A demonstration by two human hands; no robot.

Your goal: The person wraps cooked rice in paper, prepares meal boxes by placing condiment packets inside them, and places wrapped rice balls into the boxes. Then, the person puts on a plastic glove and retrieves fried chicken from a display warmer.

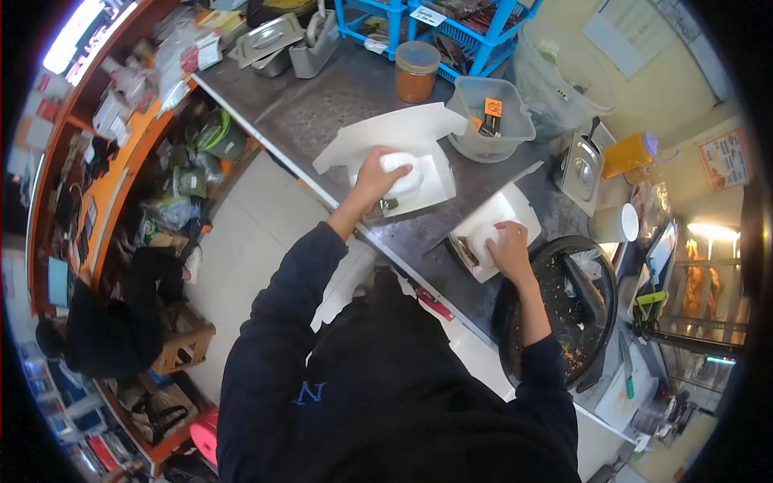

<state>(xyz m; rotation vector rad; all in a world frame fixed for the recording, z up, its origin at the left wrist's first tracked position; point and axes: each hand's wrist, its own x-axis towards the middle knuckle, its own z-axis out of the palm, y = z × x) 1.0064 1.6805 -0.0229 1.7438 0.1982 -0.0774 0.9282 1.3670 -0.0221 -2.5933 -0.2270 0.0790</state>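
My left hand (376, 179) is closed round a white rounded object (400, 171), whose kind I cannot make out. It is inside an open white cardboard takeaway box (437, 179) with its lid folded back. A small dark green item (388, 204) shows at the box's near edge. To the right, my right hand (509, 248) grips a second white rounded object (483, 239) in a smaller open white box (517, 208). Something brownish shows beside that object, partly covered by it.
A black round pan (503, 326) with crumbs stands right of the boxes. Behind are a clear plastic tub (509, 133), a jar of orange-brown contents (415, 80) and blue baskets (475, 52). A knife (626, 366) lies at right. Another person (113, 322) sits at far left.
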